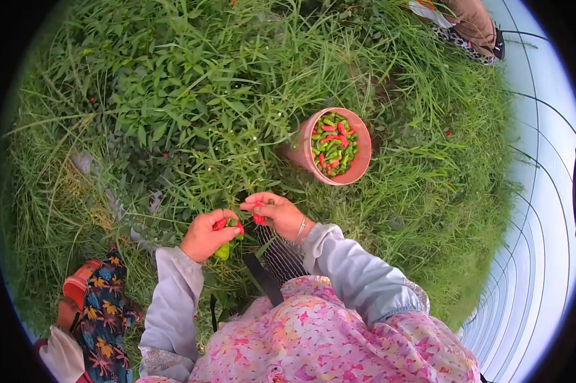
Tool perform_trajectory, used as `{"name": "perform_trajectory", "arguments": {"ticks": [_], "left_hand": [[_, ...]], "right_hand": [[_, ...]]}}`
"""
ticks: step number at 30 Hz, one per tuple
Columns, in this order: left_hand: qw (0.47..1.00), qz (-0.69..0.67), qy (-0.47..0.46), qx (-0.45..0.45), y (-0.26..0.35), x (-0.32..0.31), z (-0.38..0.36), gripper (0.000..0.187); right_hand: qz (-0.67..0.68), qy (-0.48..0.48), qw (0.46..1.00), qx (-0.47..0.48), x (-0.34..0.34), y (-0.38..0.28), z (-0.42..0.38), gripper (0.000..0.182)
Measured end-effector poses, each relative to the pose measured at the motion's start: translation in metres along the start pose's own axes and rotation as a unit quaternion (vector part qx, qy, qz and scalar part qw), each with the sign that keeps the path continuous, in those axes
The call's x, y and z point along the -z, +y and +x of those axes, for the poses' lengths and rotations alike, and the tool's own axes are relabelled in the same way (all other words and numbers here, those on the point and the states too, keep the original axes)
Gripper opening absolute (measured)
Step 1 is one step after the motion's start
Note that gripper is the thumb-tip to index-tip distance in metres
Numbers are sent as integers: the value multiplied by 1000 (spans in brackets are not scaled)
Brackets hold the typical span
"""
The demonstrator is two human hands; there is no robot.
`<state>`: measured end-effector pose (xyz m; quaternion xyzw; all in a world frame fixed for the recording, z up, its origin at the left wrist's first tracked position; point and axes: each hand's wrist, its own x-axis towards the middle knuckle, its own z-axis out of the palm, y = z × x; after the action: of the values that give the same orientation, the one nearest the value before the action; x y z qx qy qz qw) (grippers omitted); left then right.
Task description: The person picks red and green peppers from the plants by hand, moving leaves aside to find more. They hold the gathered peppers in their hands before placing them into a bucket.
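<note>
Several red and green peppers [222, 251] are bunched in my left hand [206, 234], its fingers closed round them. Close beside it on the right, my right hand [276, 215] pinches a red pepper [258, 214] between thumb and fingers. The two hands are slightly apart, low over the grass and in front of my body. Beyond my right hand stands a pink bucket [362, 167], tilted in view, holding many small red and green peppers [334, 144].
Leafy pepper plants [166, 96] and tall grass [415, 210] surround me. At lower left is another person in flowered cloth [103, 313], beside a red-orange container [77, 284]. A person's leg [476, 25] shows at upper right. Curved plastic greenhouse sheeting [546, 191] runs along the right.
</note>
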<state>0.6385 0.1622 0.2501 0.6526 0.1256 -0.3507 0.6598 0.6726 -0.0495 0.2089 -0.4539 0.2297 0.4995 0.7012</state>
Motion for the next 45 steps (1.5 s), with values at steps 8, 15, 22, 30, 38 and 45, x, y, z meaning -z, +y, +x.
{"name": "perform_trajectory", "arguments": {"ticks": [8, 15, 22, 30, 38, 45], "left_hand": [[981, -191, 34, 2, 14, -109, 157, 25], [996, -62, -42, -45, 30, -205, 246, 57], [993, -57, -88, 50, -25, -152, 251, 30], [976, -186, -68, 93, -90, -110, 236, 24], [996, -81, -15, -47, -77, -122, 249, 22], [951, 163, 49, -258, -33, -145, 296, 45]], "right_hand": [[116, 260, 955, 86, 107, -36, -18, 25], [147, 438, 875, 146, 215, -72, -26, 40], [-253, 474, 833, 136, 308, -35, 29, 29], [-406, 501, 764, 40, 358, -62, 175, 35], [-126, 526, 825, 163, 294, -64, 116, 20], [-57, 409, 890, 193, 244, -61, 46, 16]]}}
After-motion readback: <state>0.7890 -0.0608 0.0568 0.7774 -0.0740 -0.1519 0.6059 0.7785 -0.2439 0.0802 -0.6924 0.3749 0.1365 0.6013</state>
